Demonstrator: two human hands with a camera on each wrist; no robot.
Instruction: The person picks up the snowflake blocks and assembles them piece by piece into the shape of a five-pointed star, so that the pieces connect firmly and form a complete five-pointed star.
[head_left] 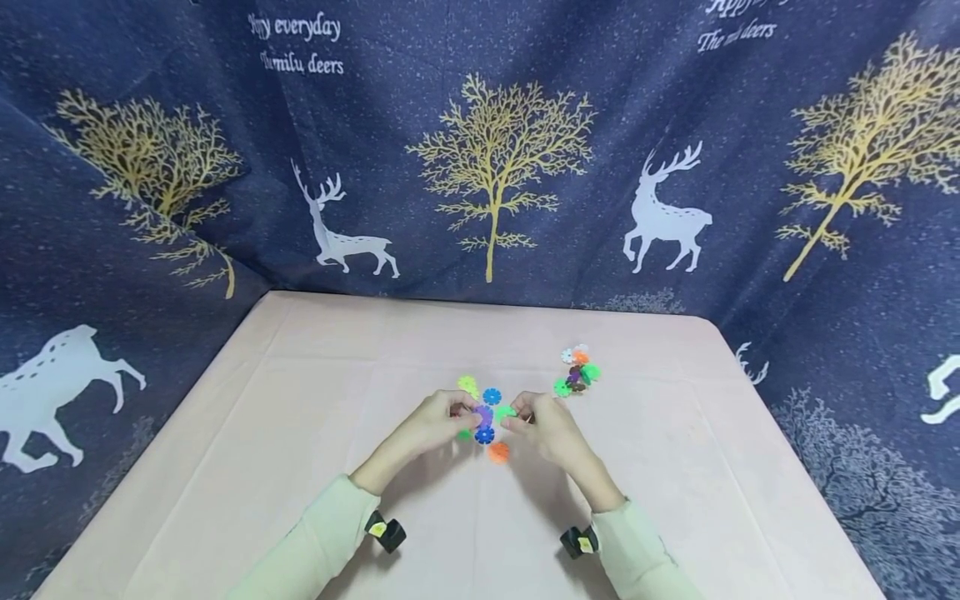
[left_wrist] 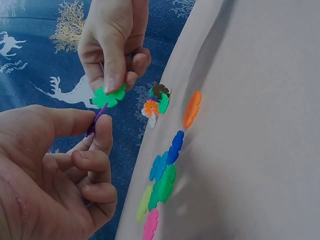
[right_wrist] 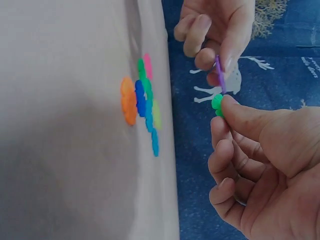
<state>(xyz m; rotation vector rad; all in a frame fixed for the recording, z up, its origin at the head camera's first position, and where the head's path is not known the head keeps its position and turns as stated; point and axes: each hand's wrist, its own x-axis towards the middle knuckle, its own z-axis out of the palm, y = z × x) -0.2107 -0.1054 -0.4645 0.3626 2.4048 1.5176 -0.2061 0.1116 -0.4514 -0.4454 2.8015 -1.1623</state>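
Between thumb and index finger, my left hand pinches a purple flower-shaped plastic disc. A bright green disc of the same kind is pinched by my right hand. The two discs are held above the table, set at an angle with their edges together; I cannot tell whether their notches are interlocked. Below the hands lie loose discs: a dark blue one, an orange one, a pink one and several in green, lighter blue and yellow.
Farther back to the right, a small pile of discs in green, brown, purple, orange and white lies on the pale pink tablecloth. A dark blue curtain with deer and trees hangs behind the table. Each wrist carries a black camera.
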